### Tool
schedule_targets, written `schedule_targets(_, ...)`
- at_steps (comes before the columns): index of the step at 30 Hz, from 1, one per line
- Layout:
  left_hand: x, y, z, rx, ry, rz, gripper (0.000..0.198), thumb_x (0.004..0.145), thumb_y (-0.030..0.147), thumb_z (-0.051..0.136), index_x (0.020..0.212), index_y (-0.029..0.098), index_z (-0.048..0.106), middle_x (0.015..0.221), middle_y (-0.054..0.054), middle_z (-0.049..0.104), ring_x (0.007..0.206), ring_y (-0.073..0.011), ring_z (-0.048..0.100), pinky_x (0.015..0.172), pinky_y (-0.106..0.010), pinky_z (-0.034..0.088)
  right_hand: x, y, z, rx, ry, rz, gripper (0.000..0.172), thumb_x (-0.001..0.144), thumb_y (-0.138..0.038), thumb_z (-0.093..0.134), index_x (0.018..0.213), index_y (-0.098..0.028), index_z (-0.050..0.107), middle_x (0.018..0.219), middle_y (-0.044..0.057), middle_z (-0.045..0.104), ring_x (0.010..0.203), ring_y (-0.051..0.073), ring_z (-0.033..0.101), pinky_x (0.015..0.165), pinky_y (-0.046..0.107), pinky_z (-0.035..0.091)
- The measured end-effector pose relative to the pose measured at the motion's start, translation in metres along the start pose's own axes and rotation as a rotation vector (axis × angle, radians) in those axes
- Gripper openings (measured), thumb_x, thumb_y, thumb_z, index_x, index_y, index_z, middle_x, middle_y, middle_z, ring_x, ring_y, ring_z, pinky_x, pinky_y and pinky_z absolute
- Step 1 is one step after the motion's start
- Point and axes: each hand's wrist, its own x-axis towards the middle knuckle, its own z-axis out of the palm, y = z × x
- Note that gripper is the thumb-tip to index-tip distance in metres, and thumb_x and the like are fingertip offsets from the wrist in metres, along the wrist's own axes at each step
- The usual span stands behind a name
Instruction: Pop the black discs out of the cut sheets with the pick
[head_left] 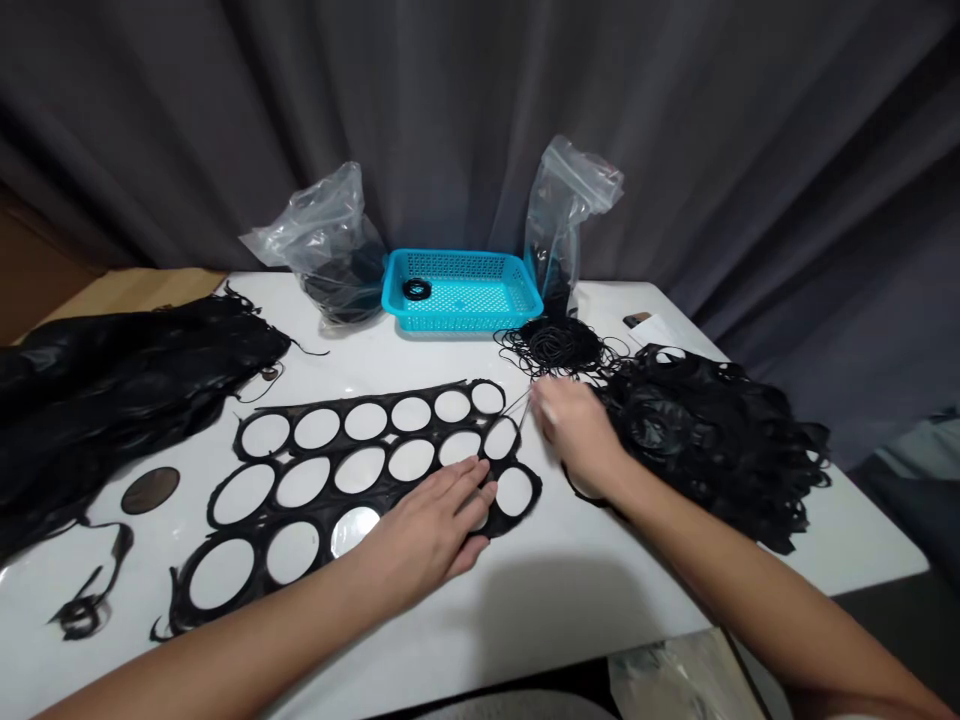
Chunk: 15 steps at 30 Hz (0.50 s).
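Observation:
A black rubber sheet (379,441) with rows of large round holes lies flat on the white table. Across its right part rests my left hand (442,515), palm down with the fingers stretched out, pressing on the sheet near its lower right holes. My right hand (570,420) is just right of the sheet's upper right corner. Its fingers are pinched on a thin black strand (523,402), which stretches from the rim of a hole at the sheet's right end. Behind my right hand lies a tangle of thin black rings (559,345).
A blue basket (463,322) holding a few black rings stands at the back between two clear bags (341,255) (559,215). Black sheets (127,390) are heaped at the left, and a pile of holed black scraps (712,440) at the right. A dark disc (151,490) lies left of the sheet.

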Motion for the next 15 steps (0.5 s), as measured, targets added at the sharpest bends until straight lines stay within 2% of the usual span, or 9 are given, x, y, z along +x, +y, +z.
schedule_targets(2, 0.000, -0.001, -0.001, -0.035, -0.008, -0.014, 0.046, 0.097, 0.030, 0.055, 0.138, 0.010, 0.052, 0.149, -0.017, 0.046, 0.142, -0.0299, 0.040, 0.115, -0.044, 0.040, 0.013, 0.026, -0.007, 0.027, 0.100, 0.176, 0.013, 0.095, -0.019, 0.043, 0.087, -0.018, 0.053, 0.087, 0.013, 0.067, 0.078, 0.026, 0.058, 0.071, 0.035, 0.039)
schedule_targets(5, -0.002, -0.003, -0.006, -0.090, -0.037, -0.018, 0.048, 0.097, 0.032, 0.055, 0.141, 0.013, 0.050, 0.151, -0.017, 0.044, 0.144, -0.0299, 0.037, 0.115, -0.046, 0.039, 0.011, 0.039, -0.022, 0.243, 0.162, 0.255, 0.014, 0.095, -0.026, 0.047, 0.084, -0.020, 0.052, 0.091, 0.010, 0.070, 0.075, 0.023, 0.060, 0.069, 0.033, 0.040)
schedule_targets(7, -0.003, -0.004, -0.010, -0.123, -0.072, 0.033, 0.048, 0.098, 0.033, 0.056, 0.143, 0.018, 0.049, 0.154, -0.016, 0.041, 0.145, -0.0303, 0.034, 0.117, -0.049, 0.034, -0.004, 0.026, -0.029, 0.436, 0.089, 0.254, 0.019, 0.095, -0.032, 0.051, 0.080, -0.021, 0.054, 0.088, 0.007, 0.070, 0.076, 0.021, 0.061, 0.071, 0.031, 0.041)
schedule_targets(10, -0.005, -0.004, -0.014, -0.163, -0.135, 0.113, 0.050, 0.096, 0.036, 0.059, 0.144, 0.023, 0.049, 0.157, -0.015, 0.037, 0.147, -0.0321, 0.032, 0.119, -0.054, 0.027, -0.040, -0.011, -0.031, 0.752, -0.130, 0.272, 0.021, 0.095, -0.037, 0.055, 0.081, -0.021, 0.056, 0.091, 0.004, 0.071, 0.084, 0.020, 0.063, 0.076, 0.030, 0.044)
schedule_targets(12, -0.005, -0.003, -0.015, -0.173, -0.156, 0.122, 0.053, 0.095, 0.037, 0.062, 0.145, 0.023, 0.049, 0.158, -0.016, 0.034, 0.147, -0.0336, 0.031, 0.119, -0.056, 0.026, -0.062, -0.034, -0.028, 0.885, -0.247, 0.304, 0.018, 0.095, -0.035, 0.055, 0.084, -0.020, 0.058, 0.096, 0.005, 0.071, 0.089, 0.019, 0.064, 0.079, 0.030, 0.045)
schedule_targets(15, -0.005, -0.003, -0.015, -0.162, -0.167, 0.113, 0.055, 0.094, 0.036, 0.062, 0.146, 0.024, 0.047, 0.158, -0.016, 0.033, 0.147, -0.0340, 0.029, 0.119, -0.056, 0.025, -0.082, -0.053, -0.022, 0.949, -0.283, 0.320, 0.015, 0.094, -0.031, 0.055, 0.085, -0.020, 0.059, 0.097, 0.005, 0.069, 0.095, 0.020, 0.063, 0.083, 0.032, 0.046)
